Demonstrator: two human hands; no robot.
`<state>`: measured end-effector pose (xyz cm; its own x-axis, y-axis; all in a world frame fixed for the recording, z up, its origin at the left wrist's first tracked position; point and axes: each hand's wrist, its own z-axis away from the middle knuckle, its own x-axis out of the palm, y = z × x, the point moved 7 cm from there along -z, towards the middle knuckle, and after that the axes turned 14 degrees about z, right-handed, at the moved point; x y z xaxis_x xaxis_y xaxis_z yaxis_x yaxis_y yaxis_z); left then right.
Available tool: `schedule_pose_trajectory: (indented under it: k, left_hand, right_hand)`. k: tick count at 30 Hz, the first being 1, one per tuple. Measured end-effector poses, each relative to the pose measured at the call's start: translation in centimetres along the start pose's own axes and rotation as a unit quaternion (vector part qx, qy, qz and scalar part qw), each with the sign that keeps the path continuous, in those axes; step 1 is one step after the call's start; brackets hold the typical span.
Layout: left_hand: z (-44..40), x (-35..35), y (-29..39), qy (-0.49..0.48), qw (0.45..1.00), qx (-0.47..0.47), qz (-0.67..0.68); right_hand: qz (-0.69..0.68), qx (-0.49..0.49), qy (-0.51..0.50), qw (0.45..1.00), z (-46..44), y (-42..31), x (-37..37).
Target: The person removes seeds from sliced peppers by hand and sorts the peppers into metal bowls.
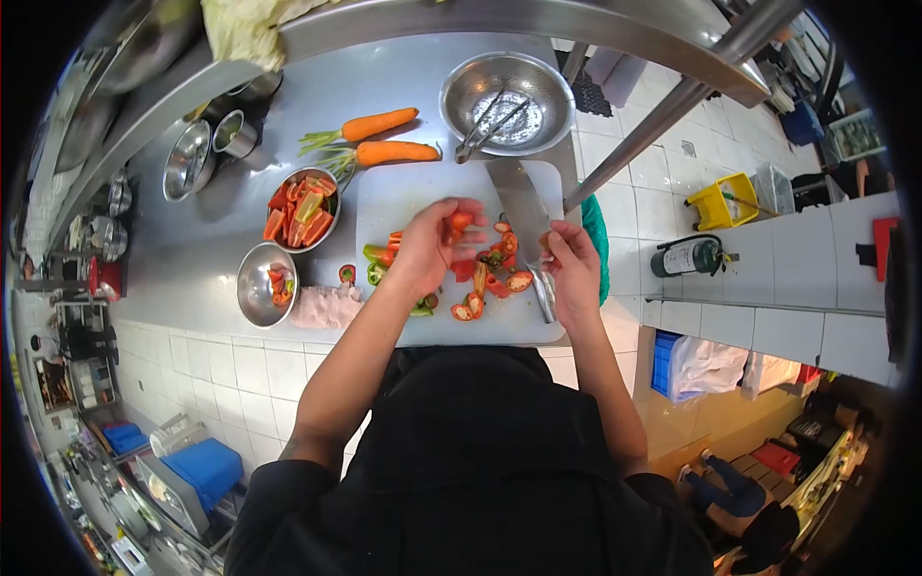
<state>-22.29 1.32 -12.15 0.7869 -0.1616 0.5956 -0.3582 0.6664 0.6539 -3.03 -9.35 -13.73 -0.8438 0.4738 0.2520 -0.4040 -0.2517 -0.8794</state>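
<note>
My left hand [427, 245] is over the white cutting board [399, 192], its fingers curled round a piece of red pepper [460, 222]. My right hand [573, 264] is at the board's right side, thumb and fingers pinched together on a small bit I cannot make out. Beside it a cleaver [520, 204] lies flat, its blade pointing away from me and its metal handle [544, 294] near the right hand. Between the hands are cut red pepper pieces with seedy cores [471, 305]. Green and red peppers [376, 261] lie partly hidden behind my left forearm.
Two carrots [397, 152] lie beyond the board, near a steel bowl [456, 86] with tongs [493, 125]. To the left stand a bowl of red pepper pieces [305, 213], a bowl with a few scraps [252, 305] and a pale cloth [325, 306]. A metal rail [634, 158] runs at right.
</note>
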Motion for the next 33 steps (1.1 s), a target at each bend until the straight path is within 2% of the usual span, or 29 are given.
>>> schedule_pose_trajectory:
  k: [2, 3, 4, 6, 8, 10, 11, 12, 13, 14, 15, 16, 17, 18, 19, 20, 21, 22, 23, 24, 25, 26, 27, 28, 29, 30, 31, 32, 33]
  left_hand:
    - [2.0, 1.0, -2.4, 0.035, 0.983, -0.096, 0.155]
    - [2.2, 0.7, -4.1, 0.008, 0.966, -0.136, 0.218]
    - [2.8, 1.1, -4.5, 0.01, 0.966, -0.13, 0.225]
    - [3.9, 2.5, -4.9, -0.013, 0.912, -0.131, 0.387]
    - [4.0, 0.1, -5.0, 0.017, 0.879, -0.129, 0.459]
    - [4.2, -2.9, -3.3, -0.074, 0.864, -0.096, 0.489]
    - [5.9, -4.2, -0.8, -0.078, 0.87, -0.047, 0.484]
    - [8.0, -5.9, 1.9, -0.082, 0.875, -0.001, 0.477]
    - [9.7, -9.7, 4.5, -0.073, 0.902, 0.082, 0.418]
    - [12.0, -13.3, 7.2, 0.006, 0.914, 0.185, 0.362]
    - [14.0, -17.9, 9.4, 0.071, 0.912, 0.264, 0.306]
    - [16.3, -22.6, 11.2, 0.214, 0.888, 0.359, 0.192]
    - [18.3, -26.6, 12.2, 0.339, 0.857, 0.382, 0.063]
    - [20.0, -29.6, 12.8, 0.453, 0.797, 0.393, -0.069]
    - [20.1, -31.2, 12.7, 0.453, 0.797, 0.394, -0.069]
    - [19.4, -32.3, 12.4, 0.467, 0.806, 0.305, -0.198]
    - [18.4, -32.4, 12.3, 0.468, 0.795, 0.21, -0.324]
    - [18.0, -31.3, 12.9, 0.465, 0.717, 0.257, -0.451]
    - [18.2, -31.3, 12.5, 0.513, 0.646, 0.238, -0.513]
    - [18.7, -25.6, 12.9, 0.557, 0.566, 0.217, -0.567]
    - [17.6, -24.0, 12.5, 0.554, 0.57, 0.217, -0.567]
    - [16.7, -22.0, 12.8, 0.514, 0.583, 0.327, -0.537]
    - [15.9, -19.6, 12.8, 0.468, 0.588, 0.432, -0.498]
    - [13.9, -15.0, 12.1, 0.376, 0.639, 0.482, -0.467]
    - [10.9, -11.8, 10.1, 0.29, 0.756, 0.45, -0.377]
    - [8.3, -6.9, 8.2, 0.194, 0.756, 0.435, -0.45]
    - [5.2, -3.8, 5.1, 0.105, 0.805, 0.381, -0.443]
    - [3.2, -0.5, 3.0, 0.006, 0.773, 0.384, -0.504]
    - [0.8, 1.4, 0.5, -0.044, 0.743, 0.356, -0.565]
  right_hand:
    - [0.165, -0.135, 0.008, 0.977, 0.7, -2.7, 2.6]
    - [0.184, -0.176, -0.054, 0.966, 0.9, -3.1, 4.4]
    - [0.189, -0.176, -0.062, 0.964, 1.5, -3.6, 5.7]
    - [0.203, -0.122, -0.189, 0.953, 3.0, -4.2, 9.4]
    - [0.188, -0.111, -0.216, 0.952, 2.9, -4.7, 9.5]
    - [0.355, -0.26, -0.058, 0.896, 1.3, -5.9, 7.0]
    - [0.477, -0.208, -0.015, 0.854, -0.9, -4.1, 4.9]
    - [0.477, -0.209, -0.017, 0.853, -1.6, -3.1, 4.1]
    - [0.598, -0.168, -0.085, 0.779, -2.1, -1.1, 4.3]
    - [0.702, -0.122, -0.15, 0.685, -2.3, 0.8, 4.3]
    - [0.702, -0.119, -0.147, 0.686, -2.0, 1.5, 4.4]
    - [0.734, -0.144, -0.11, 0.655, -1.5, 1.7, 4.8]
    - [0.763, -0.169, -0.073, 0.62, -1.2, 1.8, 5.2]
    - [0.764, -0.168, -0.074, 0.619, -1.1, 2.4, 5.5]
    - [0.783, -0.178, -0.05, 0.594, -1.2, 2.7, 5.9]
    - [0.799, -0.187, -0.024, 0.571, -1.2, 2.8, 6.2]
    - [0.797, -0.185, -0.019, 0.574, -1.1, 2.6, 6.4]
    - [0.792, -0.166, -0.025, 0.587, -1.1, 2.5, 6.3]
    - [0.788, -0.145, -0.032, 0.597, -0.9, 2.3, 6.1]
    - [0.79, -0.142, -0.028, 0.596, -0.6, 1.9, 5.6]
    - [0.711, -0.12, -0.027, 0.692, -0.4, 1.4, 4.6]
    - [0.622, -0.098, -0.027, 0.777, -0.3, 1.1, 3.6]
    - [0.624, -0.097, -0.025, 0.775, -0.6, 1.4, 2.5]
    - [0.534, -0.116, -0.01, 0.837, -1.1, 1.7, 1.0]
    - [0.437, -0.133, 0.004, 0.889, -1.3, 1.8, 0.0]
    - [0.437, -0.133, 0.005, 0.889, -1.4, 1.8, -0.2]
    - [0.392, -0.111, -0.011, 0.913, -1.6, 2.0, -0.3]
    - [0.344, -0.09, -0.026, 0.934, -1.7, 2.2, -0.4]
    - [0.34, -0.092, -0.021, 0.935, -1.5, 1.8, -0.4]
